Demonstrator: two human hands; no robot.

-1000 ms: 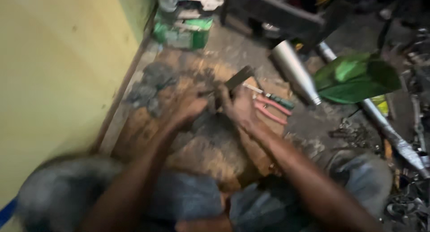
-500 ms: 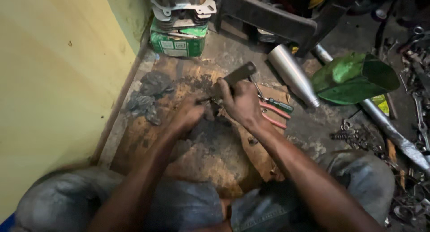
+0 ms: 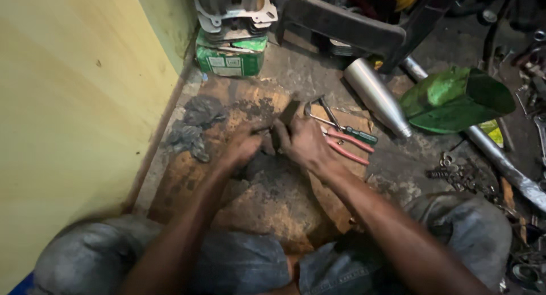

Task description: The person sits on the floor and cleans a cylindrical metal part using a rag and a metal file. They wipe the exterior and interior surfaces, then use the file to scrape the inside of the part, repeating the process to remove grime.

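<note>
Head | right hand (image 3: 307, 144) grips dark flat tool (image 3: 289, 114) (blurred) | left hand (image 3: 243, 149) grip unclear

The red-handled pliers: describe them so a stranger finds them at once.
Start at the silver conical exhaust pipe lying on the floor. Just left of it, beside the right hand, lie the pliers on the stained cardboard. Their two red handles distinguish them from the green-handled screwdriver alongside.

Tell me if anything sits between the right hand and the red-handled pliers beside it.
Nothing visible does. The right hand grips a dark flat tool, and the red-handled pliers lie just to its right on the stained board, with no object between them.
</note>
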